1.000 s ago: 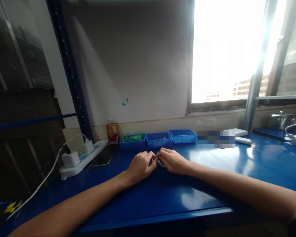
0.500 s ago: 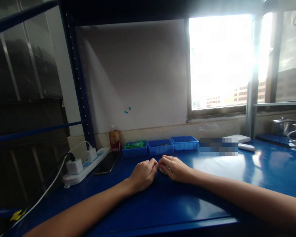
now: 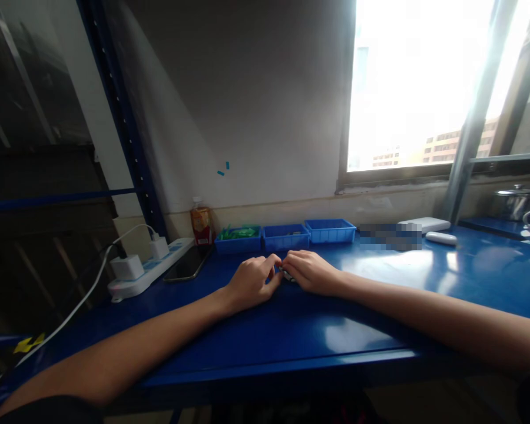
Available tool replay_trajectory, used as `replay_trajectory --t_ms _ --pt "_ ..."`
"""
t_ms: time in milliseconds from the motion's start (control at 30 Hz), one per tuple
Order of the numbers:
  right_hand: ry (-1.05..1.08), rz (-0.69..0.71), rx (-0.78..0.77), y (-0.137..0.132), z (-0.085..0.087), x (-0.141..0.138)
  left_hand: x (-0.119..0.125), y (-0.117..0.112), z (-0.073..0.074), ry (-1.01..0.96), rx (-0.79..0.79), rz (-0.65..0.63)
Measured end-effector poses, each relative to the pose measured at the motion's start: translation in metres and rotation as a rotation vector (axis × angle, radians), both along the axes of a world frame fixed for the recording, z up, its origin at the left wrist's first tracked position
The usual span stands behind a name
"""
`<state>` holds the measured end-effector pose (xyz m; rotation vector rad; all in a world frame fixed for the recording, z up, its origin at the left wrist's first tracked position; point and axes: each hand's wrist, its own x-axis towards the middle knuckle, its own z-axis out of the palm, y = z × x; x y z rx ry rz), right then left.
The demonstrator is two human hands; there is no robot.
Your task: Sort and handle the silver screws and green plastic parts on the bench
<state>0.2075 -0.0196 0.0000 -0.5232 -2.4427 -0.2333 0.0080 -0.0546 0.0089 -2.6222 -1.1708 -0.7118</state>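
My left hand (image 3: pixel 252 282) and my right hand (image 3: pixel 312 272) meet just above the blue table, fingertip to fingertip. Under the curled fingers of my right hand shows a small silvery piece (image 3: pixel 287 275), mostly hidden, so its kind cannot be made out. The thumb and forefinger of my left hand curve into a pinch at its left side; whatever lies between those tips is too small to name. Just behind the hands stand a blue bin with green pieces (image 3: pixel 238 244), a blue bin with a few small dark pieces (image 3: pixel 286 240) and another blue bin (image 3: pixel 330 234).
On the left lie a white power strip (image 3: pixel 136 285) with plugged-in chargers and a dark phone (image 3: pixel 188 263). A drink pouch (image 3: pixel 202 225) leans by the wall. Toward the right are a white flat box (image 3: pixel 428 224), a small white case (image 3: pixel 441 238) and a metal pot (image 3: pixel 514 204).
The view has tipped downward, so everything sits higher in the picture. My left thumb and forefinger have parted slightly, leaving a gap behind their tips. My right hand keeps its grip.
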Motion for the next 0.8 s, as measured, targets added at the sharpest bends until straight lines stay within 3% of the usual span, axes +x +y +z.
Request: replay_trajectory --t_ms 200,367,633,800 --pt "0.076 -0.052 -0.040 -0.0045 0.0011 0.0008 0.0004 -0.0001 0.0032 -0.024 -0.011 0.065" --pt "0.062 -0.069 0.034 -0.0039 -0.0009 0.0005 -0.0002 0.0028 0.0032 0.021 0.007 0.066" --pt "0.051 -0.056 0.025 -0.0038 -0.0007 0.0003 -0.0021 0.0057 0.0023 0.132 0.033 0.063" --pt "0.048 -0.061 0.042 -0.0061 0.0009 -0.0012 -0.0020 0.0038 0.0030 0.083 -0.002 0.051"
